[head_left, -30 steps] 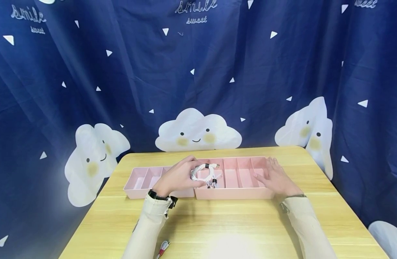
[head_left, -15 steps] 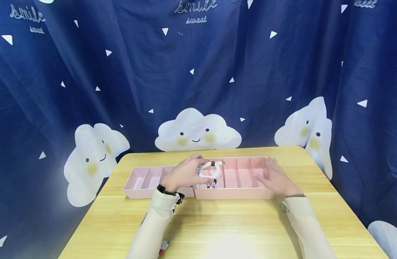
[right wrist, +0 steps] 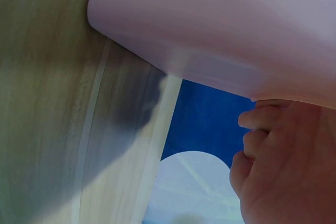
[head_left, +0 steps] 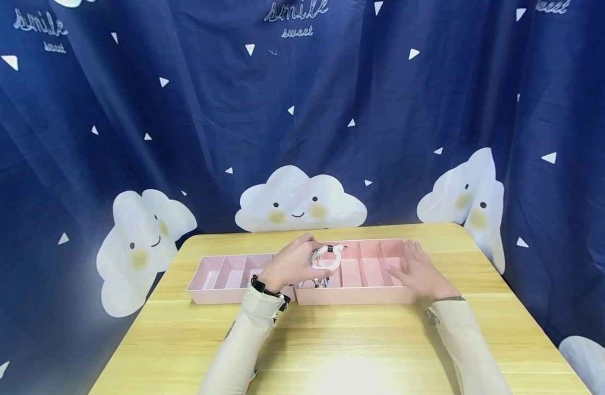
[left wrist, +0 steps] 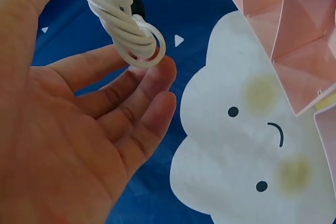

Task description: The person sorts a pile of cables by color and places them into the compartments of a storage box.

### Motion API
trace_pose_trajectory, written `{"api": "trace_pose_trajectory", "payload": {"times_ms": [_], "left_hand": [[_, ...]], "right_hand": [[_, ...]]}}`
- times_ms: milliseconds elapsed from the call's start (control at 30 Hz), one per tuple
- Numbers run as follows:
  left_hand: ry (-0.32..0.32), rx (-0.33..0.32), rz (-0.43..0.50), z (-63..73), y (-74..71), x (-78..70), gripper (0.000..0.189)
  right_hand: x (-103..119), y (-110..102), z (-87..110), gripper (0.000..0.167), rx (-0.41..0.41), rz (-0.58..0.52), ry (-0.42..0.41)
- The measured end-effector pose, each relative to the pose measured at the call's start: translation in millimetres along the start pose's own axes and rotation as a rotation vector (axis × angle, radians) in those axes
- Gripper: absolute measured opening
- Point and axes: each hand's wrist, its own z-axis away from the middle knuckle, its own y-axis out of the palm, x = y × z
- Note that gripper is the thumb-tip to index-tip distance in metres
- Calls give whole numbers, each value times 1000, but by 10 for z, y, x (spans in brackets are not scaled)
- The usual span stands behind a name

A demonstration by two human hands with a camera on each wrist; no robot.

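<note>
My left hand (head_left: 297, 260) holds a coiled white USB cable (head_left: 338, 262) over the pink divided box (head_left: 356, 296). A black tie binds the coil. In the left wrist view the white cable (left wrist: 121, 35) hangs at the fingertips, and the thumb is mostly out of frame. Another tied cable (head_left: 322, 282) lies in a left compartment of the box, partly hidden. My right hand (head_left: 425, 274) grips the box's right end, thumb over the inside and fingers along the outside. The right wrist view has the box wall (right wrist: 199, 40) above the fingers.
A paler pink divided box (head_left: 218, 296) stands against the left end of the first one. Both are on a wooden table (head_left: 332, 340) backed by a blue cloud-print curtain (head_left: 208, 109). A bit of another cable (head_left: 253, 375) shows by the left sleeve.
The left hand has moved right with the coiled cable, farther over the pink box's compartments. Its sleeve now covers most of the cable on the table. My right hand has stayed put.
</note>
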Motion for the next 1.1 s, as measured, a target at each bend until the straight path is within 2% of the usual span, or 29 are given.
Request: {"api": "trace_pose_trajectory", "payload": {"times_ms": [267, 533, 900, 1100], "left_hand": [[-13, 1, -15, -62, 73, -34, 63], [-30, 7, -39, -114, 122, -71, 59], [-35, 35, -76, -216, 223, -100, 66], [-40, 57, -50, -264, 300, -112, 67]], "right_hand": [[-8, -4, -9, 98, 13, 8, 1], [-6, 4, -3, 98, 2, 11, 4], [3, 4, -7, 99, 16, 5, 9], [-12, 14, 4, 99, 11, -6, 10]]}}
